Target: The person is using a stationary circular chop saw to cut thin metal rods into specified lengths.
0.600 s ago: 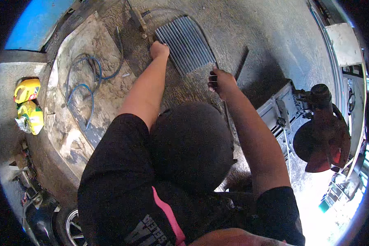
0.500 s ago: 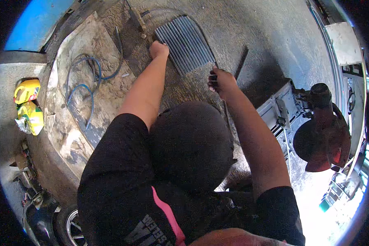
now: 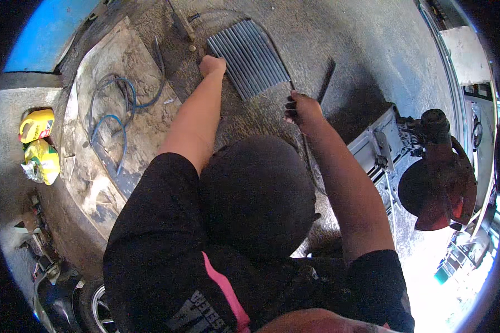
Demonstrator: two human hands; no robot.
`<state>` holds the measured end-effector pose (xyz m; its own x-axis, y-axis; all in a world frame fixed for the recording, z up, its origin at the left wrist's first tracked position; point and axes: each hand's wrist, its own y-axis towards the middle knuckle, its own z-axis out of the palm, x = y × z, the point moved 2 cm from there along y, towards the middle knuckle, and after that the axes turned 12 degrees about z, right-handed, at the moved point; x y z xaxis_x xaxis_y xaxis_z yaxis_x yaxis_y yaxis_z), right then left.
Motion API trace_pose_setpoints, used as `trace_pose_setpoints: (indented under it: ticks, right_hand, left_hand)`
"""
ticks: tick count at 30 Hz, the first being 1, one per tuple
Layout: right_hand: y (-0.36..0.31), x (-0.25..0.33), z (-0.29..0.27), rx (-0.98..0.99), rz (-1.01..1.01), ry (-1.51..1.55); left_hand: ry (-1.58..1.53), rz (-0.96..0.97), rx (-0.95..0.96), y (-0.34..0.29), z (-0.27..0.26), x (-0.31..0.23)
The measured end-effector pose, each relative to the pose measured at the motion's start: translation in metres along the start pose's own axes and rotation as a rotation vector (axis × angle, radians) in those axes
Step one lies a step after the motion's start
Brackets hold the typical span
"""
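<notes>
A grey panel of parallel ridged bars (image 3: 249,60) lies tilted on the floor in front of me. My left hand (image 3: 212,65) is closed at its left edge, the thumb side against the bars and the fingertips hidden. Just off the panel's lower right corner is my right hand (image 3: 305,108), its fingers curled. A thin dark hose (image 3: 272,41) bends round the panel's far and right sides and runs down to this hand; a dark line shows again below it. What the right fingers hold is too small to make out.
Left, a stained sheet (image 3: 133,50) bears a coiled blue hose (image 3: 125,125). Yellow jugs (image 3: 37,125) stand beyond it. A dark bar (image 3: 327,80) lies right of the panel. At right stands a cut-off machine (image 3: 433,172) with a red-and-dark guard. A wheel (image 3: 101,308) is at lower left.
The panel and my left hand sit slightly further left and up in the picture. My right hand has barely moved and stays curled near the panel's corner.
</notes>
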<state>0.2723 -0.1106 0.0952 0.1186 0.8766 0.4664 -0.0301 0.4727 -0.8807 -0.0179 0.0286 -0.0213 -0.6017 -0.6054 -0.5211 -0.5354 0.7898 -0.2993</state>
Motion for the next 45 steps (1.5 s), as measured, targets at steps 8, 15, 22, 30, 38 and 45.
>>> trace_pose_setpoints:
  ticks: [8, 15, 22, 30, 38, 45]
  right_hand:
    - [-0.003, -0.004, -0.008, -0.003, 0.029, 0.042]
    - [-0.003, -0.005, -0.014, -0.036, 0.008, 0.003]
    - [0.0, -0.008, -0.016, 0.001, 0.035, 0.025]
    - [-0.003, -0.008, -0.014, -0.027, 0.031, 0.019]
    - [0.0, -0.007, -0.019, -0.029, 0.003, -0.032]
    - [-0.011, -0.007, -0.018, -0.055, 0.027, 0.016]
  left_hand:
    - [-0.157, -0.041, 0.007, 0.006, 0.016, 0.009]
    - [-0.172, -0.06, 0.011, -0.007, 0.004, 0.001]
    - [-0.201, -0.078, -0.006, -0.009, 0.003, -0.001]
    - [-0.182, -0.098, 0.019, -0.01, 0.001, -0.002]
    - [-0.164, -0.02, 0.044, -0.007, 0.004, 0.001]
    - [-0.194, -0.041, -0.059, -0.003, 0.009, 0.004]
